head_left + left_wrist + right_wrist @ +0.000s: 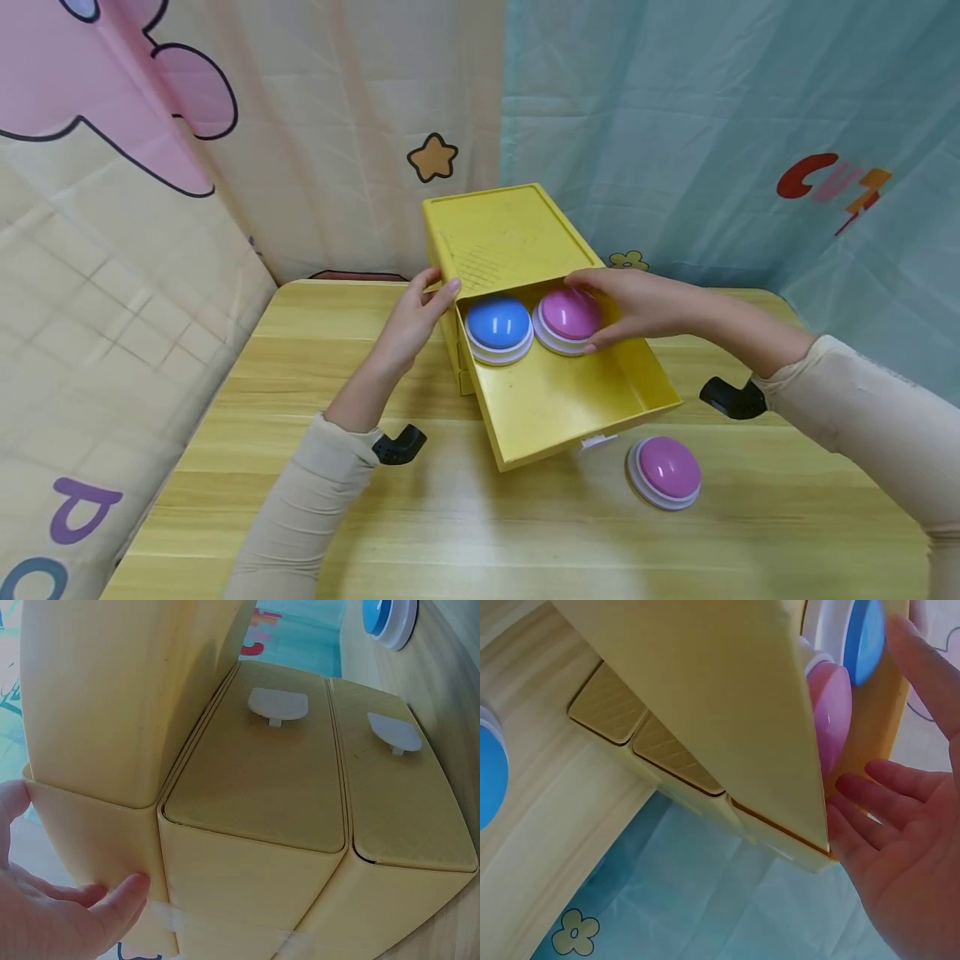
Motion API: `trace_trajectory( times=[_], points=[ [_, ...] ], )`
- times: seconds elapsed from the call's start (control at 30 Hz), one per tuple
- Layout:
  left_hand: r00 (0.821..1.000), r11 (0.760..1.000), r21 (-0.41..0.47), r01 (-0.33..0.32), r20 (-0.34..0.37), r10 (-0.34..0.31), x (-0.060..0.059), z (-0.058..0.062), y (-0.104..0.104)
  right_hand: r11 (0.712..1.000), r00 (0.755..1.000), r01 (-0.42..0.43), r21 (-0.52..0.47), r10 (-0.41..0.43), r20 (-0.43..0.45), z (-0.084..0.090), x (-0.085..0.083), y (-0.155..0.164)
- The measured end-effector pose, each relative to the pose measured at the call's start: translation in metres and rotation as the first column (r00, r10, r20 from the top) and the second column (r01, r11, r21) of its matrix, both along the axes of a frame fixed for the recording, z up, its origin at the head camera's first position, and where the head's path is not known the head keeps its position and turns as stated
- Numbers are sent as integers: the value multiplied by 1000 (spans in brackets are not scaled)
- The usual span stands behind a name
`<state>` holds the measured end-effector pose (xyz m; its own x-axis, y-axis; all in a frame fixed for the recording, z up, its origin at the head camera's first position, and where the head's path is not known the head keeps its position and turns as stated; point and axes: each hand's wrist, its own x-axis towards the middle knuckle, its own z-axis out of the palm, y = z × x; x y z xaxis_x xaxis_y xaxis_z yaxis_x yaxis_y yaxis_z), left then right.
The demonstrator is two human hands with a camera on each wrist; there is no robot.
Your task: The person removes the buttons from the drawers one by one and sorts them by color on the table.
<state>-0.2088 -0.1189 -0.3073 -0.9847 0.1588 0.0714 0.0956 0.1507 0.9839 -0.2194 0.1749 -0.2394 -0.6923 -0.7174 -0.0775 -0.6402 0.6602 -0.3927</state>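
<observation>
Right hand point(626, 307) reaches into the pulled-out top drawer point(570, 400) of a yellow drawer cabinet point(504, 237); fingers curve over and around a pink dome button point(568, 317), thumb at its far edge by the cabinet's front, fingertips down its right side. Contact looks like a light grasp from above. The right wrist view shows the same pink dome point(831, 720) just beyond the fingers point(870, 791), palm open toward it, with the drawer's wall in between part of the view. Pink dome sits at the back of the drawer, on a white base, touching or just beside a blue dome button point(498, 327) to its left; both lie against the rear of the drawer under the cabinet's top. The front half of the drawer floor is bare yellow. Left hand point(415, 321) rests against the cabinet's left front corner, fingers straight, thumb at the top edge; the left wrist view shows fingertips point(124, 896) pressed flat on the cabinet's side wall, not curled round anything. That view also shows two lower drawers point(259, 780) closed, each with a pale tab handle. Outside the drawer, a second pink dome button point(664, 472) lies on the wooden table point(315, 517), near the drawer's front right corner, apart from both hands. Patterned cloth backdrop point(712, 125) hangs behind the table.
</observation>
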Motion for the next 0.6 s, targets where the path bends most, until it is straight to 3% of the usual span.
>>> trace_trajectory(
  times=[0.27,0.47,0.6],
  points=[
    [1000,1000,10,-4,-3,4,0,-1,1,998,1000,-7,63,6,18,-7,-8,-17],
    [1000,1000,16,0,3,0,2,0,1,998,999,21,54,-20,-28,-10,-6,-19],
    [1000,1000,16,-5,7,5,2,2,1,1000,997,-9,15,10,-79,-7,-2,-13]
  ],
)
